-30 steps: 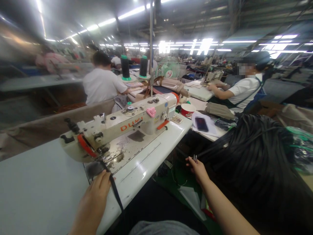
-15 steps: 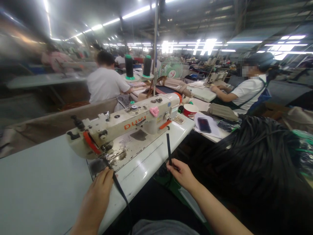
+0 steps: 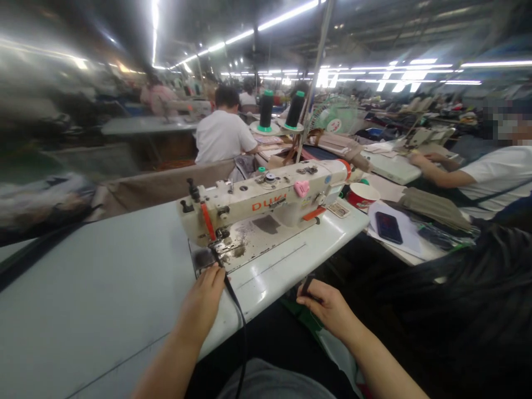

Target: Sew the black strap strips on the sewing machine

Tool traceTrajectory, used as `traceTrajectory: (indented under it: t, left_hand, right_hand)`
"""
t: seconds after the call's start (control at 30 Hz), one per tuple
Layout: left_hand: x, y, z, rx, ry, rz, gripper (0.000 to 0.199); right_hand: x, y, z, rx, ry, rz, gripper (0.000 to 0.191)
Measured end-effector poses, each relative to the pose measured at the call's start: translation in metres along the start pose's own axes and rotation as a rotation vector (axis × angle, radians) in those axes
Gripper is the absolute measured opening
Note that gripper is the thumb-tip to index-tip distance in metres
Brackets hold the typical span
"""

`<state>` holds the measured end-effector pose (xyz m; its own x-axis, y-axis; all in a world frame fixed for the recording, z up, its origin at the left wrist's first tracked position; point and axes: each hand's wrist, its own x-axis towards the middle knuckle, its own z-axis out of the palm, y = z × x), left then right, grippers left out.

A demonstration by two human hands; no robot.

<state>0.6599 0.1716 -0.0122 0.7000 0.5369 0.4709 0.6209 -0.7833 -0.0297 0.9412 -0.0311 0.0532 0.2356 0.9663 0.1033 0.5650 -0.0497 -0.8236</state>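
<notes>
**Clerk:** Head view, item one: black strap [image 3: 233, 296], far end under the sewing machine [image 3: 266, 208] foot, near end trailing off the surface [image 3: 103, 288].

**Checker:** Grips?

**Clerk:** Left hand [image 3: 203, 302] flat, fingers pressing strap down. Right hand [image 3: 328, 305] pinching a small dark piece [image 3: 307, 285].

**Checker:** Progress?

**Clerk:** Strap loaded; seam apparently unsewn.

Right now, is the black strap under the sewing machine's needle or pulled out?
Under it. The black strap runs from the needle area of the sewing machine, beside the left hand, and hangs over the table edge.
</notes>
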Motion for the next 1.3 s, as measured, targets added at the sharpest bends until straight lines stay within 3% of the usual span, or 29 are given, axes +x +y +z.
traceTrajectory:
  t: [0.1, 0.23, 0.43, 0.6, 0.83, 1.3]
  left_hand:
    - [0.004, 0.005, -0.007, 0.007, -0.015, -0.022, 0.03]
    - [0.01, 0.009, -0.016, 0.01, -0.064, -0.029, 0.034]
    - [0.016, 0.01, -0.025, -0.033, -0.125, -0.04, 0.033]
    - [0.02, 0.013, -0.034, -0.067, -0.152, -0.066, 0.028]
    - [0.023, 0.016, -0.037, -0.048, -0.138, -0.08, 0.027]
    - [0.025, 0.018, -0.038, -0.083, -0.129, -0.098, 0.024]
  right_hand:
    - [0.002, -0.008, 0.003, -0.034, -0.161, 0.005, 0.027]
    - [0.011, -0.013, 0.018, -0.005, -0.235, 0.048, 0.027]
    - [0.038, -0.022, 0.049, 0.034, -0.216, 0.086, 0.047]
    - [0.064, -0.026, 0.065, -0.021, -0.075, 0.124, 0.056]
    - [0.09, -0.024, 0.069, -0.051, -0.092, 0.131, 0.066]
    - [0.089, -0.013, 0.067, 0.029, -0.14, 0.129, 0.063]
